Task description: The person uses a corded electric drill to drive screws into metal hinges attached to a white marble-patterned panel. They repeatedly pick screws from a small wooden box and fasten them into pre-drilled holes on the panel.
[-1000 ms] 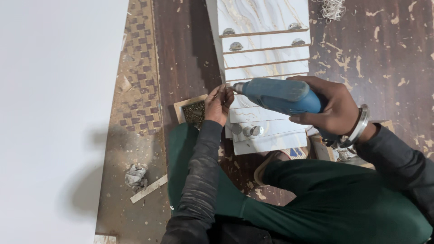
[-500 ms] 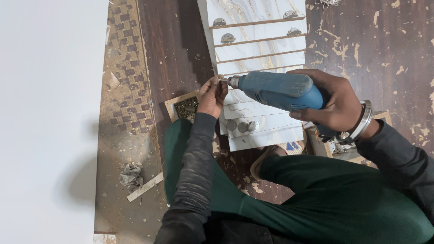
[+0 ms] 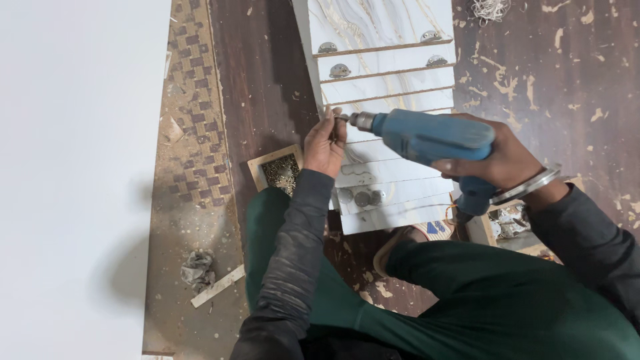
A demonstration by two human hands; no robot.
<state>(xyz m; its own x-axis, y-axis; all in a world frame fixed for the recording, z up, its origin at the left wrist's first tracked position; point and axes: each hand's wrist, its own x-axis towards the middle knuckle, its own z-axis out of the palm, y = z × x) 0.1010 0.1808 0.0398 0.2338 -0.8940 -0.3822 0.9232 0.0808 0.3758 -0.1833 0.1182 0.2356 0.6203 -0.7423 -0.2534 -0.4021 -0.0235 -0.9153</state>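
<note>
Right hand point(image 3: 497, 160): fingers wrapped tight round the grip of the drill, a metal bangle point(image 3: 530, 187) on the wrist behind them.
Drill point(image 3: 433, 137): blue, lying level, its chuck pointing away from the right fingers toward the left fingers.
Left hand point(image 3: 325, 145): fingers pinched together at the tip of the drill bit; what they pinch is too small to tell.
Bit tip: meets the left fingertips, just over the left edge of the panels.
Panels point(image 3: 380, 80): white marbled strips stacked stepwise, under both hands and running on beyond the fingertips.
Fittings point(image 3: 339, 70): small domed metal pieces seated on the panel edges, well beyond the left fingers; two more lie beyond the right fingers.
Discs point(image 3: 362, 198): a few grey round pieces on a strip, on the wrist side of the left fingers, near the knee.
Tray point(image 3: 280, 170): small wooden box of screws, just beside the left wrist on its outer side.
Floor point(image 3: 567, 87): dark wood, scattered with chips beyond the right fingers.
Board point(image 3: 67, 180): large white sheet, well apart, out past the left hand.
Rag point(image 3: 199, 270): crumpled grey lump by a wood sliver, well behind the left fingers.
</note>
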